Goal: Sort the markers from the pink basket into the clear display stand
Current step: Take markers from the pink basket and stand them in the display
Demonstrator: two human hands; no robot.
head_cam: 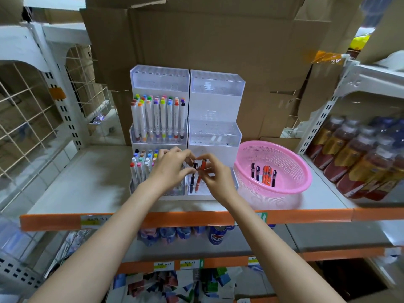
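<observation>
We are reaching both bare forearms forward, left hand (172,169) pinching black marker (192,179), right hand (215,177) pinching orange marker (203,166), fingertips nearly meeting.

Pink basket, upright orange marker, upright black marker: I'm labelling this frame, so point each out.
pink basket (307,177): head view, right rim.
upright orange marker (203,166): head view, upper barrel.
upright black marker (192,179): head view, lower barrel.

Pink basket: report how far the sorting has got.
Done: little; the clear display stand's upper tiers hold none of them. In hand: the left hand pinches a black marker, the right hand an orange marker, both upright at its front tier. Left: several loose markers in the pink basket.
</observation>
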